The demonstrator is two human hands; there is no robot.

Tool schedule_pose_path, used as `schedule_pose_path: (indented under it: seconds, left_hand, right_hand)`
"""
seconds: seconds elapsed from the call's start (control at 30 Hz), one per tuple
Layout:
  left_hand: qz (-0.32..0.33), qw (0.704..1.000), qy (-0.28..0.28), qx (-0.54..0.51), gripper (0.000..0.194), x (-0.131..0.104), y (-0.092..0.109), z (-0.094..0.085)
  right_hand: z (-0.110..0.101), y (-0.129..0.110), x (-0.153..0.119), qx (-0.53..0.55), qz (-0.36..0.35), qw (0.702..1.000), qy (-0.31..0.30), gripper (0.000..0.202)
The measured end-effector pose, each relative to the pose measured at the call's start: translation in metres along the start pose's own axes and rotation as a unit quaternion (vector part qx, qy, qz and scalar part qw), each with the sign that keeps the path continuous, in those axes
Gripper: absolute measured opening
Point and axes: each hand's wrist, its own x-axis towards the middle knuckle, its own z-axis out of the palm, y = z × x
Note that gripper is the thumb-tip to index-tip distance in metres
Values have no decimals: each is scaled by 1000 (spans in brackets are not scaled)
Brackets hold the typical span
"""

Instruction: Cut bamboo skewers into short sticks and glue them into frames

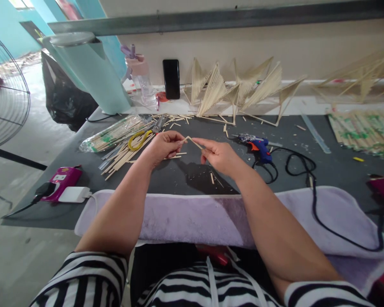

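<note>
Between my two hands, above the dark tabletop, is a small V-shaped piece of joined wooden sticks [193,142], its point facing away from me. My left hand [166,147] pinches its left end with the fingertips. Its right arm is gripped by my right hand [219,155], thumb underneath and index finger along it. Left of my left hand lie loose wooden sticks [123,157] with yellow-handled scissors [139,140] on them. A blue glue gun [260,147] rests to the right of my right hand. Short stick offcuts [212,178] lie below the hands.
Folded stick structures [217,87] stand at the back beside a phone [171,79], a bottle [141,81] and a pale blue jug [92,70]. Bagged sticks [368,130] lie right. A black cable [315,204] crosses the purple towel [192,217]. A power strip [62,181] sits left.
</note>
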Motion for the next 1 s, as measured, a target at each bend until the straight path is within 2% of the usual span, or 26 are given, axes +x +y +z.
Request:
schedule_pose_path:
  seconds: [0.23,0.63,1.0]
  left_hand:
    - [-4,1000,10,12,13,-1,1,2]
    - [-9,1000,8,-2,21,0,0,3]
    - [-6,1000,4,-4,19,3,-5,0]
  right_hand:
    - [1,-1,1,21,19,1000,-3,48]
    - [2,6,5,19,1,1000,-8,49]
    - [2,5,5,23,-3,1000,-9,49]
